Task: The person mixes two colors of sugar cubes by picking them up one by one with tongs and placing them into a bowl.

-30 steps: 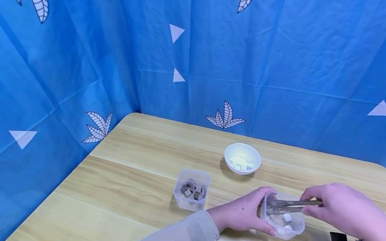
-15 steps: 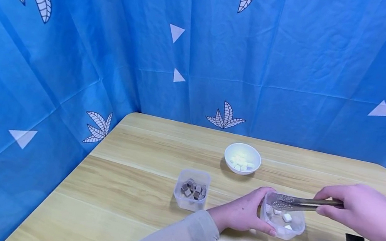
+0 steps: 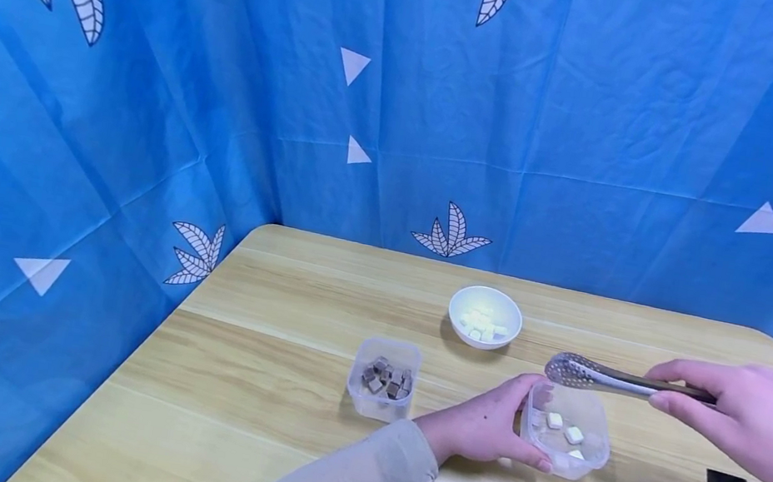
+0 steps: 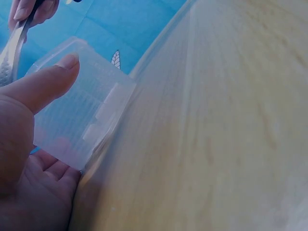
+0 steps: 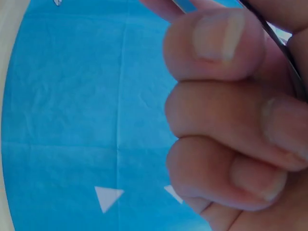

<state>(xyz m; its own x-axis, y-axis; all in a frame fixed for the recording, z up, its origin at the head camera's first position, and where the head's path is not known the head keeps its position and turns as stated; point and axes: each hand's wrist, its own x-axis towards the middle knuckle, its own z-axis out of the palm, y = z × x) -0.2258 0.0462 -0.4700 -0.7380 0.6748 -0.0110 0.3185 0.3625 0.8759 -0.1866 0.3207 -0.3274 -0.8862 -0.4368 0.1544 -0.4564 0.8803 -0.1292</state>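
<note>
My left hand grips the left side of a clear plastic container, thumb in front and fingers behind. Several small white pieces lie inside it; in the left wrist view they show faintly through the wall. Metal tongs with perforated tips are pinched in my right hand. Their tips hover just above the container's back-left rim, pressed close together; whether anything is between them I cannot tell. In the right wrist view, the curled fingers hide most of the tongs.
Left of my left hand stands a second clear container with several dark, shiny cubes. A white bowl of white pieces sits farther back on the wooden table. Blue patterned cloth hangs behind and at left.
The tongs have risen out of the container, and their tips have come together. My right hand has moved up and to the right. My left hand keeps its hold on the container.
</note>
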